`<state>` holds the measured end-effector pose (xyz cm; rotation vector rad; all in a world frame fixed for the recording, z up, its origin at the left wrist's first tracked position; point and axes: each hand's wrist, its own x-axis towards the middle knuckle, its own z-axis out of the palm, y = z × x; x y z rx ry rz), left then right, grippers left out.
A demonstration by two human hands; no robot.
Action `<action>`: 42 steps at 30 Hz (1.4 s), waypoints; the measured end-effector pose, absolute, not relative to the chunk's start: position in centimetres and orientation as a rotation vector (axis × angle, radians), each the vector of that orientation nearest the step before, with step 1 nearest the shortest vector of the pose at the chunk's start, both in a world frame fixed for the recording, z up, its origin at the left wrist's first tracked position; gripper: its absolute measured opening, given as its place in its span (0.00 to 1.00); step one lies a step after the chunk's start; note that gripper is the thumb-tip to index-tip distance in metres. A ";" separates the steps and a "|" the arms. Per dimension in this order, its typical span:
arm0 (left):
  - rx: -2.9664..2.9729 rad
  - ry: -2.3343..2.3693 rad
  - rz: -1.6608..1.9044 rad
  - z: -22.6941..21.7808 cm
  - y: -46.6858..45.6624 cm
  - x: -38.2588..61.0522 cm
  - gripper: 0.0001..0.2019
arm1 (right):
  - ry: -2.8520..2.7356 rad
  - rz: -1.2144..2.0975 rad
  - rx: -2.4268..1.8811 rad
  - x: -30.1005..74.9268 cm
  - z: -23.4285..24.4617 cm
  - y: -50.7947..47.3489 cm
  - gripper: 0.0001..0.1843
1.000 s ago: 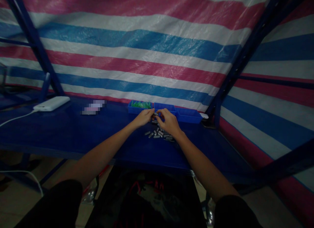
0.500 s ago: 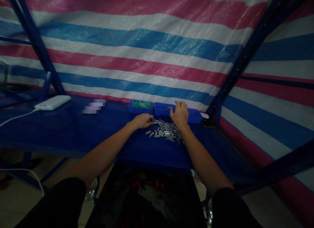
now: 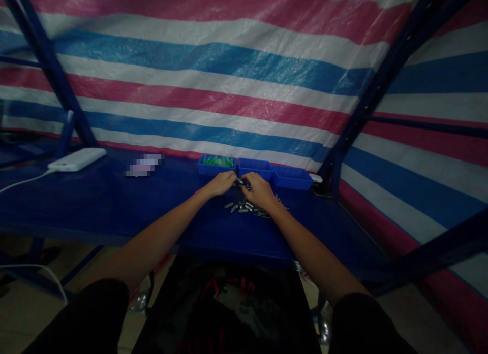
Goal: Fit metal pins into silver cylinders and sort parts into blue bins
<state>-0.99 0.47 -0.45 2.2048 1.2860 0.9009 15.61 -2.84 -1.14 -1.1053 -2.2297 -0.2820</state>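
A small metal cylinder (image 3: 240,182) sits between the fingertips of the two hands, just above the table and in front of the plastic bins. The left hand (image 3: 223,183) pinches it between thumb and fingers. The right hand (image 3: 261,190) has its fingers bent in close to the same piece; whether they grip it cannot be told, as the hand's back hides them. Below and partly behind the right hand lies a loose pile of metal cylinders (image 3: 244,207), with thin pins at its near edge, on the blue table (image 3: 152,206). Beyond the hands stand three blue bins in a row: the left bin (image 3: 206,170) holds green pieces (image 3: 218,161), next come the middle bin (image 3: 256,170) and right bin (image 3: 293,179). Far left lies a white power bank (image 3: 78,160) with a cable (image 3: 25,181). A striped tarpaulin (image 3: 213,92) hangs behind.
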 end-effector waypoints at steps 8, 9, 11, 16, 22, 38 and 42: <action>2.183 1.064 0.970 -0.4 0.1 -0.8 0.17 | -2.026 -0.279 -1.139 15.5 -0.7 -3.1 0.12; 2.187 1.015 0.993 -0.3 0.0 -0.7 0.15 | -1.985 -0.256 -1.155 15.6 -0.7 -3.1 0.15; 2.205 0.925 1.019 -0.4 -0.1 -0.7 0.14 | -1.914 -0.204 -1.157 15.7 -0.6 -2.9 0.19; 2.259 0.867 1.072 -0.4 -0.3 -0.5 0.11 | -1.851 -0.068 -1.102 15.7 -0.6 -2.7 0.22; 2.082 0.872 1.056 0.1 -0.4 -0.3 0.15 | -1.821 0.011 -1.058 15.5 -0.6 -3.2 0.14; 2.688 1.431 0.965 -1.4 0.0 -0.5 0.17 | -1.843 -0.566 -1.644 19.4 -0.7 1.2 0.27; 2.752 1.581 0.948 -1.9 0.0 -0.2 0.19 | -1.943 -0.451 -1.739 20.7 -2.1 2.0 0.29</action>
